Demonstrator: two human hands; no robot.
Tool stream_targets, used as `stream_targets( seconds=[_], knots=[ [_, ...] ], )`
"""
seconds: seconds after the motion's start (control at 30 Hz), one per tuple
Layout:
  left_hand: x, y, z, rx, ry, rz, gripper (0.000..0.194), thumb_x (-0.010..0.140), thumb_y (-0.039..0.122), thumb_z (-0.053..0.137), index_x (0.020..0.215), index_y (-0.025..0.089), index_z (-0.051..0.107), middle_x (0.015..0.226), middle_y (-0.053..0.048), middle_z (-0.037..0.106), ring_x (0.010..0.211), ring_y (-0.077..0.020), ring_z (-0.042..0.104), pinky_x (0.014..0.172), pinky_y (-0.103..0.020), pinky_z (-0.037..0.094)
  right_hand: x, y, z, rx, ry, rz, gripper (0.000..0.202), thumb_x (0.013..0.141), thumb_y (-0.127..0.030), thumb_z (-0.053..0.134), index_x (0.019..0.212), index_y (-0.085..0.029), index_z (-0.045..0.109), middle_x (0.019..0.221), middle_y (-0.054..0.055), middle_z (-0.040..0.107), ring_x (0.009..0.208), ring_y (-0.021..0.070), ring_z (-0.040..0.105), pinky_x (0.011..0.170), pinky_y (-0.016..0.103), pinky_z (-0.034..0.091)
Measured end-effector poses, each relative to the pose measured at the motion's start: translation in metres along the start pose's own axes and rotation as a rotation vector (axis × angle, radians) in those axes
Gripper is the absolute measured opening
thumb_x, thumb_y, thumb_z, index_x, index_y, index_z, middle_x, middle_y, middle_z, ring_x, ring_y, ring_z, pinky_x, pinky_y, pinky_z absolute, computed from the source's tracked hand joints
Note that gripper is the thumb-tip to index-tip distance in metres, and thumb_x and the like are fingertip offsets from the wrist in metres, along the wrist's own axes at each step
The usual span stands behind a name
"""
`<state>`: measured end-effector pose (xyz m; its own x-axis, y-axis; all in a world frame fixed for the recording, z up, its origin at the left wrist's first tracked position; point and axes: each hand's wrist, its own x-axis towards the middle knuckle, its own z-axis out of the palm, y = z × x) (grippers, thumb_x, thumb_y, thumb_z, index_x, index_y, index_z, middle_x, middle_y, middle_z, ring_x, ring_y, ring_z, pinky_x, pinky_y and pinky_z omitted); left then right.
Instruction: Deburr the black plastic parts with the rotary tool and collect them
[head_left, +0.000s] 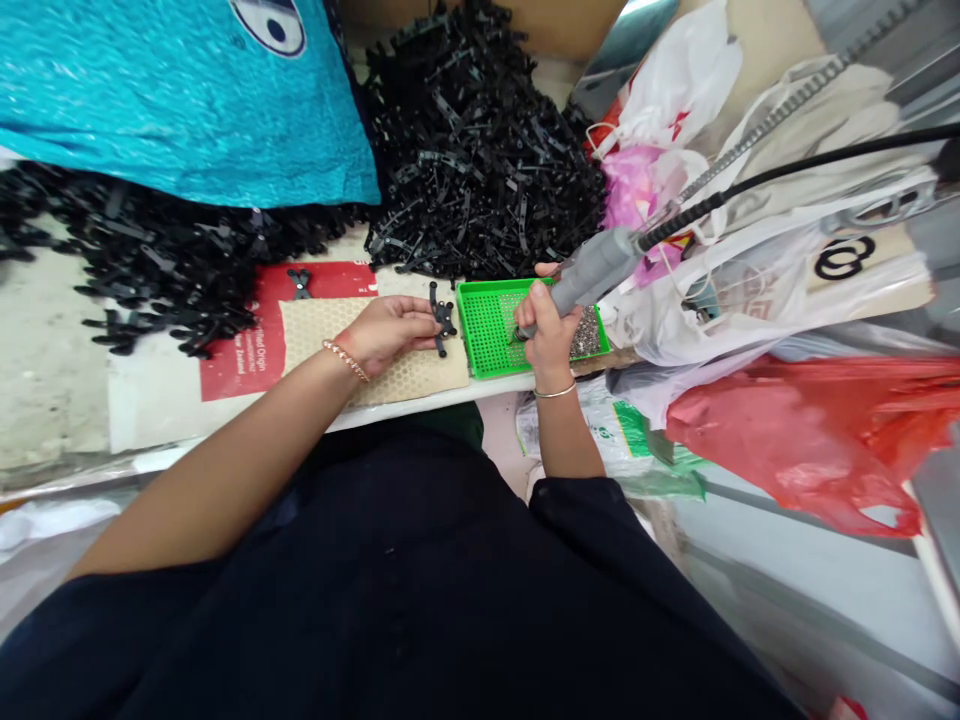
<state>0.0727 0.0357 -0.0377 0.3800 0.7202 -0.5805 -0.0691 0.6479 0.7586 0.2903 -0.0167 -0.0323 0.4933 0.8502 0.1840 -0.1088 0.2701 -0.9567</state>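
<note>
Between the fingertips of my left hand [394, 330] is a small black X-shaped plastic part [445, 318], held over the honeycomb-patterned mat [330, 325]. My right hand [550, 330] is wrapped round a grey electric screwdriver [596, 270], which slants down to the left. Its tip hangs over the green perforated tray [484, 368]. Small metal screws [586, 332] lie heaped at the tray's right end, partly behind my right hand. Another black part [300, 282] rests on the red printed sheet [240, 360], left of the mat.
A large heap of black parts [480, 150] stands behind the tray, with more parts [172, 270] at the left under a blue bag [187, 100]. A black cable [825, 165] runs from the screwdriver to the upper right. Plastic bags [810, 430] crowd the right side.
</note>
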Motion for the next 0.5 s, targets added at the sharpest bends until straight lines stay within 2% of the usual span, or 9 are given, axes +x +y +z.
stream_targets(
  seconds=[0.17,0.5],
  knots=[
    [0.0017,-0.0014,-0.0019,-0.016,-0.009,-0.009,0.026,0.070,-0.003,0.090,0.087,0.011,0.077,0.083,-0.006,0.079,0.074,-0.0146,0.076,0.080,-0.029,0.066,-0.0026,0.0005,-0.0028,0.035,-0.013,0.020,0.048,0.074,-0.062,0.088,0.100,-0.029,0.066,0.053,-0.015,0.041,0.043,0.0073,0.038,0.047,0.026,0.031],
    [0.0011,-0.0017,-0.0023,-0.008,-0.014,-0.007,0.027,0.070,-0.001,0.091,0.090,0.010,0.078,0.085,-0.007,0.080,0.076,-0.0150,0.077,0.081,-0.028,0.066,-0.0041,0.0057,-0.0053,-0.047,-0.013,0.043,0.054,0.072,-0.070,0.085,0.101,-0.029,0.065,0.053,-0.015,0.038,0.045,0.0077,0.036,0.050,0.027,0.034]
  ],
)
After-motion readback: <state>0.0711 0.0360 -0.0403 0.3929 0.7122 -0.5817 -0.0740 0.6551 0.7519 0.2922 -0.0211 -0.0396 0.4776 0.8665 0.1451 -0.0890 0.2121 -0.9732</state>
